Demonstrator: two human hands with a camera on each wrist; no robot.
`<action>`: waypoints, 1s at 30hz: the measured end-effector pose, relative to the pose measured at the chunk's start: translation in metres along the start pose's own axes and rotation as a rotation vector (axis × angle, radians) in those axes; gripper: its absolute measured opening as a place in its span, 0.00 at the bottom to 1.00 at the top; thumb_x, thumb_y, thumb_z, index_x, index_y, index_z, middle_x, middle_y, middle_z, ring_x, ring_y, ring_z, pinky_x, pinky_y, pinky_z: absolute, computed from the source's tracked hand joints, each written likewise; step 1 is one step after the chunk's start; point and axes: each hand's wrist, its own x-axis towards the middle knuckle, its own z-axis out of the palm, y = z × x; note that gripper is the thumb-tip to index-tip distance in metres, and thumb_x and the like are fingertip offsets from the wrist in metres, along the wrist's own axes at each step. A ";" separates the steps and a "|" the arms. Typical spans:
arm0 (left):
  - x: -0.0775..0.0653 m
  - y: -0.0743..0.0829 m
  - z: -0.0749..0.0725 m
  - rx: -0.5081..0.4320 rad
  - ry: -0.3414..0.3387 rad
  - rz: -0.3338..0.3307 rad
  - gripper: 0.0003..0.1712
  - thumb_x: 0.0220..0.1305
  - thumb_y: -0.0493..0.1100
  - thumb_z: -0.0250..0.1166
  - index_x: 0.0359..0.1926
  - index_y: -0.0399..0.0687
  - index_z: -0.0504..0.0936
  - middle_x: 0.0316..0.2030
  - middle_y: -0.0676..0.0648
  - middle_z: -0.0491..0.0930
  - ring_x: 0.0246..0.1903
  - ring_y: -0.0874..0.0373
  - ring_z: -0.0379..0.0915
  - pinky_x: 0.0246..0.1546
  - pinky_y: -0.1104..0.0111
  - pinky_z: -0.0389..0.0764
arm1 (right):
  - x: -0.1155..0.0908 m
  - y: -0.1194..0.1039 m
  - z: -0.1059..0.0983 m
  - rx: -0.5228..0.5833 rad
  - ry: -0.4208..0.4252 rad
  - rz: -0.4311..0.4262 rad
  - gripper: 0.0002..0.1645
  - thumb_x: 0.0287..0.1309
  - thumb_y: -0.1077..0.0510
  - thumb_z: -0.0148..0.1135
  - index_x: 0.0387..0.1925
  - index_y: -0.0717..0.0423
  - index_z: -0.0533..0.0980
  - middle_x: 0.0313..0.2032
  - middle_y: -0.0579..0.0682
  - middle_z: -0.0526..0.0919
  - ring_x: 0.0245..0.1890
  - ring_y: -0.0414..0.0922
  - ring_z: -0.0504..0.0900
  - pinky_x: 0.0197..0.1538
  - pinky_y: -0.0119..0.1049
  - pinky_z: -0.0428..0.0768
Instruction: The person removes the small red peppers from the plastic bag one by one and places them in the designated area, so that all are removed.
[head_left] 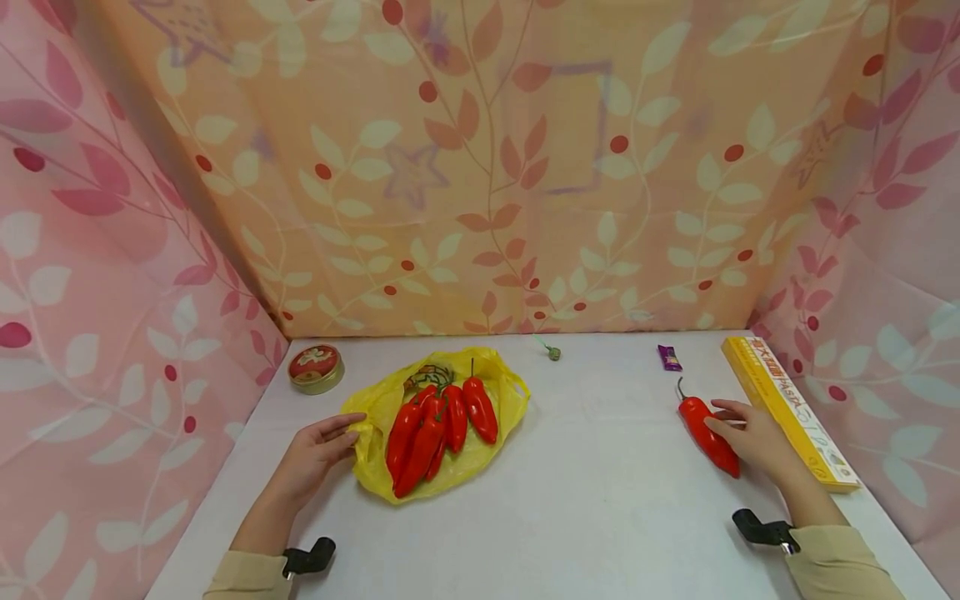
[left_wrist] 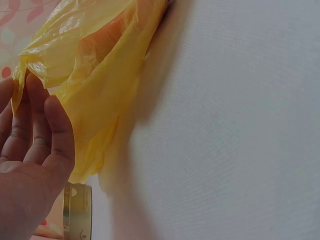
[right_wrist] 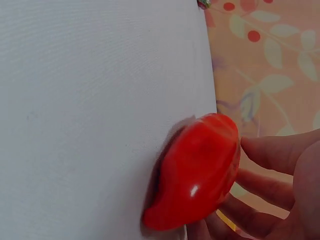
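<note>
My left hand (head_left: pixel 318 454) pinches the left edge of a yellow plastic bag (head_left: pixel 491 467) between thumb and fingertips; the left wrist view shows the bag's gathered edge (left_wrist: pixel 20 82) there. Several glossy red chili peppers (head_left: pixel 427 437) lie on the spread bag, stems mostly pointing away. On the right, one more red chili pepper (head_left: pixel 701 429) lies on the white table. Over its right side is my right hand (head_left: pixel 753 437), with loosely extended fingers and the thumb touching the pepper. In the right wrist view, that pepper (right_wrist: pixel 197 172) covers some fingertips.
A round red-and-gold tin (head_left: pixel 316 369) stands behind my left hand. Near the back edge lie a small green wrapped lollipop (head_left: pixel 553 353) and a purple packet (head_left: pixel 669 358). A long yellow-and-white pasta box (head_left: pixel 791 412) lies right of my right hand. Patterned cloth walls (head_left: pixel 480 167) enclose the table.
</note>
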 end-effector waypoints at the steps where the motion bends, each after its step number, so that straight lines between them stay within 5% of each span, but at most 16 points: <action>1: 0.000 0.000 0.000 -0.002 -0.006 0.004 0.24 0.75 0.40 0.59 0.68 0.40 0.73 0.63 0.41 0.76 0.52 0.60 0.79 0.54 0.69 0.82 | 0.000 -0.001 0.000 0.003 0.000 0.000 0.42 0.70 0.40 0.58 0.71 0.66 0.63 0.60 0.74 0.73 0.56 0.68 0.74 0.49 0.51 0.86; 15: -0.004 0.003 0.001 -0.007 -0.013 0.012 0.26 0.74 0.41 0.60 0.69 0.39 0.71 0.64 0.38 0.73 0.52 0.62 0.79 0.54 0.70 0.82 | -0.005 -0.023 -0.006 0.002 0.061 -0.021 0.44 0.69 0.37 0.58 0.73 0.61 0.63 0.62 0.71 0.73 0.56 0.67 0.75 0.49 0.51 0.86; 30: -0.005 0.003 0.002 -0.009 -0.009 0.028 0.27 0.73 0.42 0.61 0.69 0.37 0.72 0.62 0.39 0.74 0.51 0.62 0.79 0.54 0.69 0.82 | -0.006 -0.077 0.002 0.012 0.111 -0.200 0.40 0.68 0.38 0.60 0.71 0.57 0.67 0.60 0.65 0.78 0.57 0.63 0.79 0.47 0.43 0.87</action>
